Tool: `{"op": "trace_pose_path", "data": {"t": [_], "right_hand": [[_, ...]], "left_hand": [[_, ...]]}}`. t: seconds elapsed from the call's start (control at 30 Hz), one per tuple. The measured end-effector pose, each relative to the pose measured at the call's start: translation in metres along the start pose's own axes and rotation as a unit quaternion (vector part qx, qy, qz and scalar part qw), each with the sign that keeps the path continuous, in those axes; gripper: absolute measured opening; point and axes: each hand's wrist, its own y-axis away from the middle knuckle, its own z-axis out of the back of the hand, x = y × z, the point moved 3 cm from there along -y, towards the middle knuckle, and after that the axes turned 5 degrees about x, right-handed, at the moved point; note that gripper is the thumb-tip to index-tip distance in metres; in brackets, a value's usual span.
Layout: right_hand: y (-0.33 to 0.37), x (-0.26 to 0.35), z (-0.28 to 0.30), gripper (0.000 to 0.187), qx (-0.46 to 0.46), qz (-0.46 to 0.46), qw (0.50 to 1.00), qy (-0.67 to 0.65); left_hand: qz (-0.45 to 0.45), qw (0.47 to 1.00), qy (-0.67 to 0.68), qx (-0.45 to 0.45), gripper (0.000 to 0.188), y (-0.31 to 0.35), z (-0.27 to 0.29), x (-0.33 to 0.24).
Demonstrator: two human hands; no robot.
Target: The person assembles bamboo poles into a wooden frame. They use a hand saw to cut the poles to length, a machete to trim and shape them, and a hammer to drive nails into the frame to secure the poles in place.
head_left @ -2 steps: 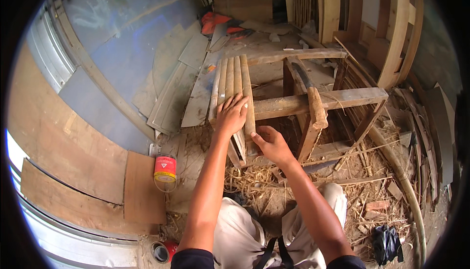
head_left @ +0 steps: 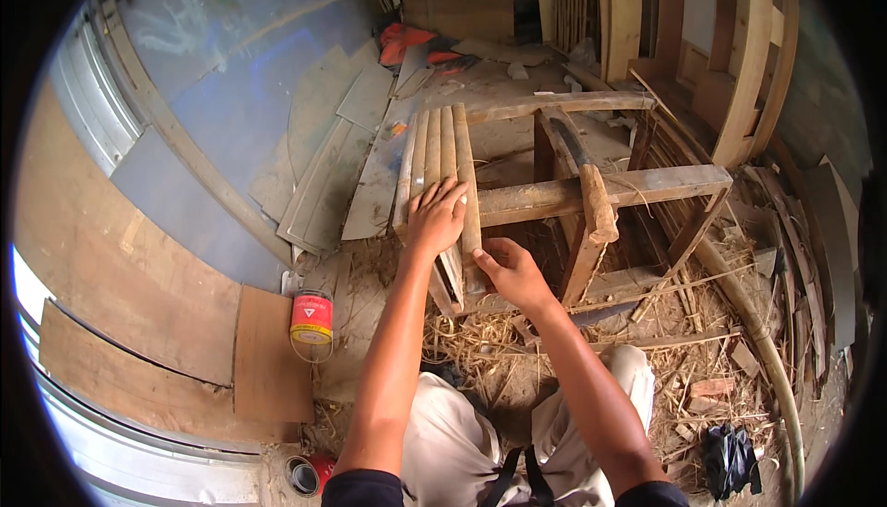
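Observation:
Several long bamboo strips [head_left: 432,142] lie side by side across the left end of a rough wooden frame [head_left: 545,200]. My left hand [head_left: 438,218] rests on top of them, its fingers flat and slightly apart. At the near part of the rightmost bamboo strip [head_left: 468,161], my right hand [head_left: 514,271] has its thumb against the strip's edge. The other fingers bend in beside the strip, and their tips are partly hidden. A short log-like piece [head_left: 599,202] lies across the frame's beam, to the right of my hands.
A red and yellow can [head_left: 311,318] stands to the left, and another red can [head_left: 309,476] lies below it. Shavings [head_left: 517,368] litter the ground before my knees. A long pole [head_left: 753,322] and a black plastic bag [head_left: 730,461] are at right. Boards lean against the left wall.

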Motion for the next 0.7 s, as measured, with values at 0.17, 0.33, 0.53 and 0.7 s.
{"op": "trace_pose_path", "data": {"t": [0.17, 0.33, 0.53, 0.7], "right_hand": [[-0.016, -0.014, 0.0, 0.047, 0.001, -0.06, 0.997, -0.044], [-0.018, -0.006, 0.008, 0.046, -0.016, -0.036, 0.996, -0.079], [-0.009, 0.008, 0.014, 0.044, -0.022, -0.046, 0.993, -0.109], [-0.009, 0.015, 0.019, 0.04, -0.011, -0.017, 0.994, -0.103]], "left_hand": [[-0.011, 1.0, -0.001, -0.004, 0.044, -0.002, 0.003, 0.0], [-0.006, 1.0, -0.006, -0.008, 0.045, -0.008, 0.005, -0.003], [0.043, 0.944, 0.319, -0.076, 0.074, -0.002, 0.01, 0.013], [-0.013, 0.924, 0.37, -0.094, 0.067, 0.03, 0.022, 0.02]]}}
